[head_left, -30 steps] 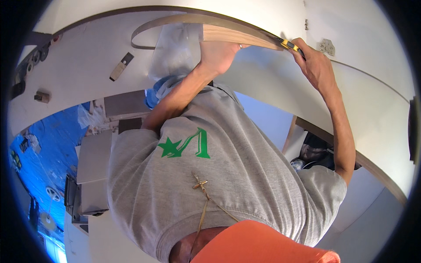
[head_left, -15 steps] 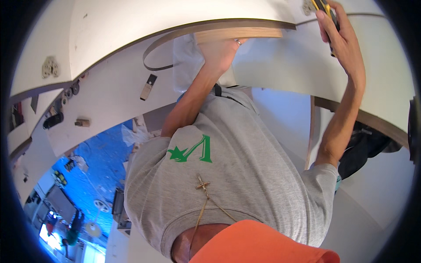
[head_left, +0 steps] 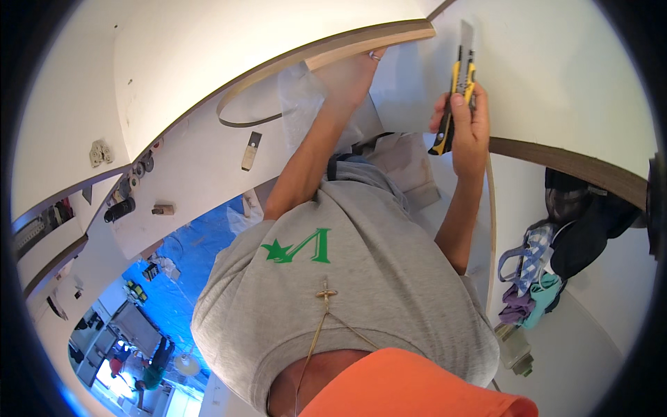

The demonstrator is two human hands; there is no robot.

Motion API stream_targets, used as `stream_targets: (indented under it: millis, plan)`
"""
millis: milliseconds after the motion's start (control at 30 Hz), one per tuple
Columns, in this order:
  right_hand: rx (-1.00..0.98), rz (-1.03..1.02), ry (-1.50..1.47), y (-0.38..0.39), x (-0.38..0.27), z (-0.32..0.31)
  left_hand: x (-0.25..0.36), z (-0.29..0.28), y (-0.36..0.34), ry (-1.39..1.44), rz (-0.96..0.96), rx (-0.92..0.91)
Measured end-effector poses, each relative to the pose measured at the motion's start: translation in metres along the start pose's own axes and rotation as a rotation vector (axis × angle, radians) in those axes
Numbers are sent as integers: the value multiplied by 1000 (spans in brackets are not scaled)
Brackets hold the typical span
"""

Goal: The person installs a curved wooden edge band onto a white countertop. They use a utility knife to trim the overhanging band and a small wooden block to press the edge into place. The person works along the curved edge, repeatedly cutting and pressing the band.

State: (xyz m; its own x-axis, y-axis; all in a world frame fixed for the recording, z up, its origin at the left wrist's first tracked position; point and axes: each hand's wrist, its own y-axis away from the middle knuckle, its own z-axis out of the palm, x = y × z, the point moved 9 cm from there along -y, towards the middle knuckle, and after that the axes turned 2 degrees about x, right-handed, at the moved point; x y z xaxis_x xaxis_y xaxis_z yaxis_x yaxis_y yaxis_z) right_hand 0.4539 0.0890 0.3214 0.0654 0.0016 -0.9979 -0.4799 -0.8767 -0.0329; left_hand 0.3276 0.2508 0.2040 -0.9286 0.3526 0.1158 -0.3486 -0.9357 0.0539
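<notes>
While the right hand (head_left: 471, 124) grasps a yellow-and-black snap-off utility knife (head_left: 460, 82), its blade bared and pointing up, the left hand (head_left: 347, 82) rests against a wood-grained block (head_left: 354, 51) along the dark edge of a white panel (head_left: 229, 35); with its fingertips hidden, whether that grip is clenched or merely pressing cannot be told. The knife appears right of the block, apart from it, and a loop of edge banding (head_left: 242, 124) hangs to the left. A careless leftward sweep could bring the blade onto the raised left hand, and the loose loop could kink if snagged. A two-toned scraper-like tool (head_left: 251, 151), a small wooden piece (head_left: 163, 209) and assorted rolls (head_left: 133, 182) lie on the white surface (head_left: 201, 167). Beyond spreads blue sheeting (head_left: 198, 240), with small, indistinct figures (head_left: 151, 375) in the distance; at right are a black bag (head_left: 590, 236) and teal cloth (head_left: 543, 299).
</notes>
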Motion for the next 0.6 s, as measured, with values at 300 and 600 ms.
stream_targets:
  millis: [300, 600]
  plan:
    - [76, 77, 100, 14, 27, 5, -3, 5, -16, -126, -101, -237]
    - [290, 51, 301, 24, 9, 23, 15, 14, -30, -993, 265, -387]
